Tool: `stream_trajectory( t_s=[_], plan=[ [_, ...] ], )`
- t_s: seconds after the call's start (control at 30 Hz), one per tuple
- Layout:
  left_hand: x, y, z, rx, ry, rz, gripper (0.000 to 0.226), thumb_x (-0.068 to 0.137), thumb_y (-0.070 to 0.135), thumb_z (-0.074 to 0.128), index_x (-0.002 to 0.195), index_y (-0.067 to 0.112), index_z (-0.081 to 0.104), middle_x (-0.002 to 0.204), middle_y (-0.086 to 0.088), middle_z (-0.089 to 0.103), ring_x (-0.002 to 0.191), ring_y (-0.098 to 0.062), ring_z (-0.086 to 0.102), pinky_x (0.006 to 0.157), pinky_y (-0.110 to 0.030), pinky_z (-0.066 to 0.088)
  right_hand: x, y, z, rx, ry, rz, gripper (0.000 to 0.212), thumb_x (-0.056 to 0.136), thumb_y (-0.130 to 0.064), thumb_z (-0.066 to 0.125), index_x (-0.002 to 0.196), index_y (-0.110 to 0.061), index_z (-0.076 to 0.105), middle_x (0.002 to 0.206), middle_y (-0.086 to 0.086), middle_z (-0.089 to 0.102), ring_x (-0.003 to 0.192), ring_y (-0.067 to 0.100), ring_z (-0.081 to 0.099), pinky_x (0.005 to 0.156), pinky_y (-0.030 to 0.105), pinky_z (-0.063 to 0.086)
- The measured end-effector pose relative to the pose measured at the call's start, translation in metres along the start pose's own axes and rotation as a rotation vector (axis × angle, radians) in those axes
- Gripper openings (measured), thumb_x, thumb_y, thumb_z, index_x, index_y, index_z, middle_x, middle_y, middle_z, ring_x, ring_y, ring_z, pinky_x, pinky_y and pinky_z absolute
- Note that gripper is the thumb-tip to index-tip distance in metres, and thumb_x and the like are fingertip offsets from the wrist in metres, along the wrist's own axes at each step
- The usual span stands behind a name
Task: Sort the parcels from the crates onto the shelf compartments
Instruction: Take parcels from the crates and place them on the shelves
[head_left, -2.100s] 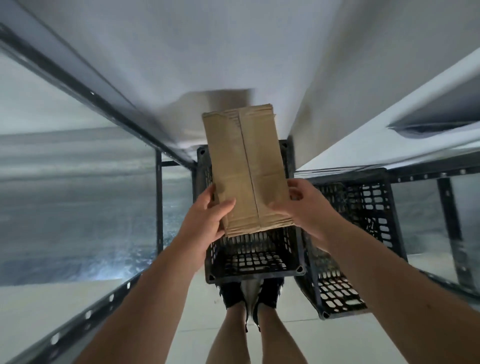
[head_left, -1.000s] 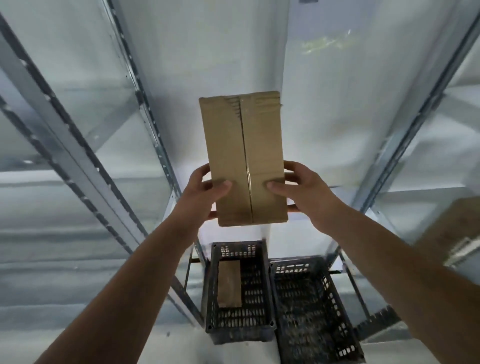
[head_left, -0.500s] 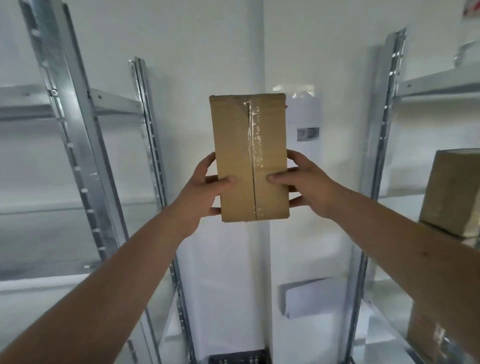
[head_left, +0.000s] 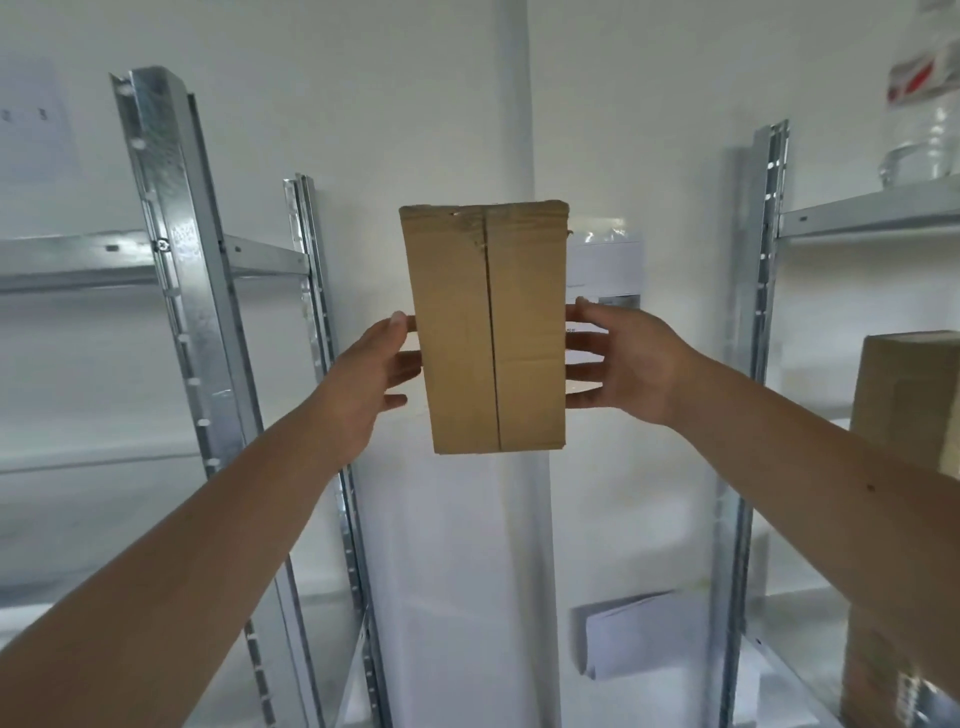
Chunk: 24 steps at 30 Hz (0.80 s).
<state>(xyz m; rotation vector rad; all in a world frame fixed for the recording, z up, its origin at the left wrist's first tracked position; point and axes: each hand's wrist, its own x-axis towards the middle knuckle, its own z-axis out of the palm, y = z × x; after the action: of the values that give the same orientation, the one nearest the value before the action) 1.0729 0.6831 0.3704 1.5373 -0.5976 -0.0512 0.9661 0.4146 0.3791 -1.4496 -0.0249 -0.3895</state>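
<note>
A tall brown cardboard parcel (head_left: 488, 332) stands upright in the air at the middle of the view, its centre seam facing me. My left hand (head_left: 363, 379) touches its left edge with straight fingers that reach behind it. My right hand (head_left: 628, 364) does the same at the right edge, fingers spread and straight. No thumb lies across the front face. A metal shelf unit (head_left: 171, 208) stands on the left and another shelf unit (head_left: 872, 213) on the right. The crates are out of view.
A second cardboard parcel (head_left: 909, 400) sits on the right unit's middle level, and another box (head_left: 883, 675) lies lower down. A clear plastic bottle (head_left: 924, 104) stands on the right top shelf. White papers (head_left: 639, 639) lean against the white wall between the units.
My view rose from the floor crates to the shelves while the parcel was lifted. The thumbs have come off the front face, and a face without glossy tape now shows.
</note>
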Motion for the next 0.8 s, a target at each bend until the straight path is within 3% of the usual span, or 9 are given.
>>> stream_trajectory(
  t_s=[0.17,0.27,0.33,0.43,0.53,0.57,0.63,0.7,0.8],
  plan=[
    [-0.002,0.001,0.002,-0.014,-0.007,-0.003,0.038,0.111,0.051,0.043,0.118,0.025,0.069,0.106,0.0,0.079,0.096,-0.017,0.068,0.076,-0.037,0.036,0.005,0.003,0.008,-0.113,0.032,-0.014,0.036,0.098,-0.055,0.069,0.123,-0.029,0.074,0.108,-0.006,0.078,0.104,0.025,0.073,0.091,0.048,0.059],
    [-0.001,0.002,0.001,-0.073,-0.015,-0.003,0.027,0.108,0.047,0.051,0.116,0.025,0.065,0.088,0.004,0.072,0.079,-0.016,0.063,0.068,-0.034,0.036,0.006,0.002,0.007,-0.136,0.019,-0.026,0.03,0.101,-0.049,0.066,0.121,-0.028,0.073,0.102,-0.008,0.078,0.098,0.025,0.071,0.087,0.044,0.055],
    [-0.002,0.002,0.002,-0.118,-0.034,-0.003,0.022,0.106,0.046,0.056,0.112,0.027,0.066,0.081,0.005,0.069,0.071,-0.014,0.062,0.072,-0.035,0.042,0.004,-0.003,0.005,-0.126,-0.024,-0.021,0.02,0.103,-0.038,0.064,0.116,-0.027,0.074,0.102,-0.004,0.077,0.096,0.027,0.073,0.093,0.049,0.057],
    [-0.001,0.001,0.004,-0.138,-0.056,0.004,0.024,0.104,0.046,0.058,0.096,0.033,0.076,0.085,0.005,0.071,0.08,-0.019,0.064,0.091,-0.045,0.052,0.001,-0.011,-0.001,-0.106,-0.081,-0.023,0.019,0.105,-0.028,0.06,0.109,-0.028,0.078,0.094,-0.002,0.076,0.091,0.028,0.075,0.101,0.059,0.057],
    [-0.001,0.001,0.008,-0.186,-0.073,0.021,0.025,0.105,0.044,0.058,0.095,0.034,0.079,0.091,0.004,0.073,0.085,-0.022,0.067,0.106,-0.053,0.052,-0.003,-0.017,0.0,-0.145,-0.073,-0.052,0.022,0.106,-0.021,0.054,0.099,-0.024,0.075,0.069,-0.007,0.066,0.059,0.014,0.066,0.092,0.051,0.059],
    [-0.002,0.003,0.009,-0.185,-0.086,0.022,0.023,0.104,0.044,0.059,0.101,0.033,0.079,0.097,0.003,0.076,0.088,-0.022,0.07,0.107,-0.053,0.053,-0.003,-0.017,-0.001,-0.152,-0.07,-0.059,0.02,0.106,-0.021,0.054,0.102,-0.023,0.074,0.069,-0.008,0.066,0.058,0.013,0.064,0.087,0.046,0.058],
    [-0.004,0.004,0.012,-0.161,-0.105,0.02,0.021,0.098,0.047,0.066,0.106,0.035,0.08,0.113,0.002,0.078,0.1,-0.023,0.072,0.109,-0.052,0.053,-0.001,-0.018,-0.003,-0.176,-0.059,-0.071,0.018,0.101,-0.027,0.058,0.111,-0.024,0.073,0.084,-0.008,0.071,0.076,0.017,0.067,0.083,0.041,0.054],
    [-0.007,0.006,0.013,-0.154,-0.109,0.023,0.021,0.082,0.048,0.07,0.094,0.037,0.083,0.112,0.002,0.074,0.105,-0.022,0.067,0.114,-0.051,0.049,0.002,-0.017,-0.006,-0.223,-0.013,-0.091,0.037,0.092,-0.041,0.064,0.123,-0.024,0.073,0.106,-0.006,0.076,0.102,0.023,0.068,0.086,0.04,0.051],
    [-0.008,0.009,0.011,-0.157,-0.1,0.03,0.024,0.063,0.049,0.075,0.081,0.035,0.083,0.095,0.006,0.072,0.094,-0.017,0.064,0.106,-0.044,0.048,0.003,-0.012,-0.01,-0.195,-0.014,-0.079,0.033,0.1,-0.039,0.062,0.126,-0.022,0.074,0.106,-0.002,0.076,0.1,0.026,0.066,0.086,0.043,0.05]
  ],
)
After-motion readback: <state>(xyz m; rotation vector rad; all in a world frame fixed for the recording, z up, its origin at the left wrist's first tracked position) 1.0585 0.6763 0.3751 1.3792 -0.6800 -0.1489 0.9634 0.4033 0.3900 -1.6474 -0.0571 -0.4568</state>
